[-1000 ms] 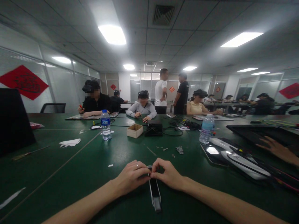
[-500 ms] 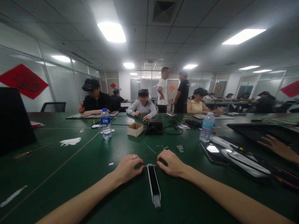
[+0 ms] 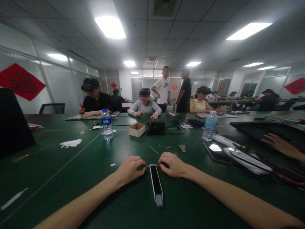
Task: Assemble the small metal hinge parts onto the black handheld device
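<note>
A long narrow device point(image 3: 156, 183) lies on the green table in front of me, with a black face, white edging and a grey near end. My left hand point(image 3: 131, 168) rests at the left of its far end, thumb and fingers pinched together. On the opposite side my right hand point(image 3: 172, 165) is curled in a similar pinch. Something thin and light-coloured runs from the device's far end to the fingertips on both sides. What it is cannot be made out, as the fingers cover most of it.
A small open box point(image 3: 137, 130) and a black box point(image 3: 156, 126) stand ahead. Water bottles point(image 3: 107, 125) point(image 3: 210, 127) flank them. Paper scraps point(image 3: 182, 148) lie beyond my right hand. White-and-black equipment point(image 3: 247, 157) and another person's hand point(image 3: 276, 144) are at the right.
The view has shifted slightly. Both my hands keep their pinch beside the device's far end. In the background, the standing person in white has turned.
</note>
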`<state>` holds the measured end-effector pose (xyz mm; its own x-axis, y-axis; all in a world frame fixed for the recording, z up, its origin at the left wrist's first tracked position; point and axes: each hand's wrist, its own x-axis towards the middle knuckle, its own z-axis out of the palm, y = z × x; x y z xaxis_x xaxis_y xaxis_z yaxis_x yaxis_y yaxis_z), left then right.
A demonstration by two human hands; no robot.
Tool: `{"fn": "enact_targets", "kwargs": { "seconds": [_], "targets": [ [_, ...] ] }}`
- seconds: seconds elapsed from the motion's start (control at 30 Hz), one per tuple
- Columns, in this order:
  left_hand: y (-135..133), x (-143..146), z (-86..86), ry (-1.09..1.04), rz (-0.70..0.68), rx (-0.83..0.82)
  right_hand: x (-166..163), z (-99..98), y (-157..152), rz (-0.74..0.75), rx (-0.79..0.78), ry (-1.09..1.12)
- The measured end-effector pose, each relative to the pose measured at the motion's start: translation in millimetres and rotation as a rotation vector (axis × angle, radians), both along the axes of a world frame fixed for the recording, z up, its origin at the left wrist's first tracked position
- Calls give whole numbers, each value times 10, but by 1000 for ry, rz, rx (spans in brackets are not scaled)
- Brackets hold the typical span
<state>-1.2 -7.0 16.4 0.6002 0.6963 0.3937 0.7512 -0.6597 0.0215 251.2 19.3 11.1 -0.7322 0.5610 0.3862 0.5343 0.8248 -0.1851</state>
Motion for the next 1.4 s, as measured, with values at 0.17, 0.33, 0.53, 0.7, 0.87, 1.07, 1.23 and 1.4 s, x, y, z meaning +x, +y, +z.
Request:
{"fn": "enact_targets", "kwargs": {
  "seconds": [0.17, 0.33, 0.53, 0.7, 0.87, 1.07, 1.23, 1.4],
  "targets": [
    [-14, 3, 14, 0, 1, -33, -2, -1, -1, 14, -6, 5],
    [-29, 18, 42, -45, 18, -133, -9, -4, -14, 15, 2, 0],
    [-15, 18, 20, -116, 4, -206, -11, -1, -18, 16, 7, -12],
    [7, 8, -11, -152, -19, -225, -16, -18, 4, 25, 22, -15],
    [5, 18, 10, -186, 19, -293, -14, -2, -8, 15, 5, -18],
    [10, 22, 2, -204, 11, -327, -7, 45, -33, 6, -27, -24],
    [13, 43, -25, -199, -21, -335, -4, 28, -13, 14, -40, -10],
    [12, 70, -42, -168, 25, -310, -6, 18, -7, 17, -49, 12]
  ]
}}
